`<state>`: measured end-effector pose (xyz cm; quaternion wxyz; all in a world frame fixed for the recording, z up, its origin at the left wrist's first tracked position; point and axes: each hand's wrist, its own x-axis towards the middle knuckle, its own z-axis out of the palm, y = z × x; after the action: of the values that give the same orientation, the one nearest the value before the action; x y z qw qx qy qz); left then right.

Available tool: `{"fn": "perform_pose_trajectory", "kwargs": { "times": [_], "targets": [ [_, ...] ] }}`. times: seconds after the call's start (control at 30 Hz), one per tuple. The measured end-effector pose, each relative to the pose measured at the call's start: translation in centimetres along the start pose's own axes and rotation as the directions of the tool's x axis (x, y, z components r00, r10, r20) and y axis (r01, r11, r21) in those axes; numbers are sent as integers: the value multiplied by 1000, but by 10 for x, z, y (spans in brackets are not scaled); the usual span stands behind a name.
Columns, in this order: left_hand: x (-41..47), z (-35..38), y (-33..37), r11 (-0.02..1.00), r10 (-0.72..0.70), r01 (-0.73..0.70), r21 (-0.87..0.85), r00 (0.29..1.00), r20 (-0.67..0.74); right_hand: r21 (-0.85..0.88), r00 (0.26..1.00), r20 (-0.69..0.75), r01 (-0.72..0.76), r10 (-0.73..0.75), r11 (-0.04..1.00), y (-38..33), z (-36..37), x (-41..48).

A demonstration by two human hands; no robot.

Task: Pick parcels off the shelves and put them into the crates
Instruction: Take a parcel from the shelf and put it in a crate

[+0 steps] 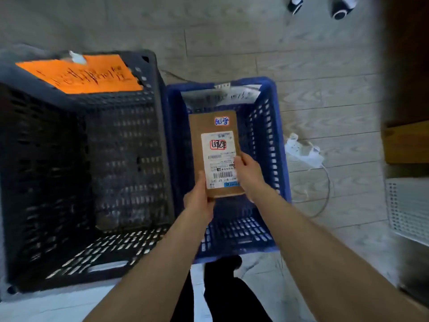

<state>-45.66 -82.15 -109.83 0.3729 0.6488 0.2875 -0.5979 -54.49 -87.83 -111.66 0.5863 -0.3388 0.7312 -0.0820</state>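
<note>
A flat brown cardboard parcel [214,133] with a white shipping label is held over the blue crate [272,145]. My left hand [199,198] grips its near left corner, thumb on top. My right hand [248,171] grips its right edge, thumb on the label. To the left stands a larger black crate [130,145] with an orange handwritten sign [81,74] on its far rim. A brown parcel [120,218] lies at the bottom of the black crate.
A white paper sign [234,96] sits on the blue crate's far wall. A white power strip with a cable [301,151] lies on the wooden floor to the right. A white perforated bin [408,210] and a wooden shelf edge [406,145] stand at far right. Someone's shoes [341,8] show at the top.
</note>
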Motion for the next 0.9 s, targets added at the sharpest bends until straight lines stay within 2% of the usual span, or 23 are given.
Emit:
{"fn": "perform_pose_trajectory", "kwargs": {
  "times": [0.13,0.27,0.53,0.7,0.9],
  "targets": [
    [71,20,6,995,33,-45,-93,992,-120,-3,999,38,2,-1,1000,20,36,76],
    [121,33,17,990,59,-83,-114,979,-198,-26,997,58,50,-49,998,23,65,121],
    [148,33,28,999,-28,19,-48,980,-199,-60,996,86,9,-4,998,20,72,132],
    [71,22,29,1000,11,-11,-2,993,-114,-144,999,44,7,-1,990,-4,47,68],
    [-74,-25,67,975,184,-178,132,983,-28,-205,995,76,73,-59,976,-91,18,-73]
  ]
}}
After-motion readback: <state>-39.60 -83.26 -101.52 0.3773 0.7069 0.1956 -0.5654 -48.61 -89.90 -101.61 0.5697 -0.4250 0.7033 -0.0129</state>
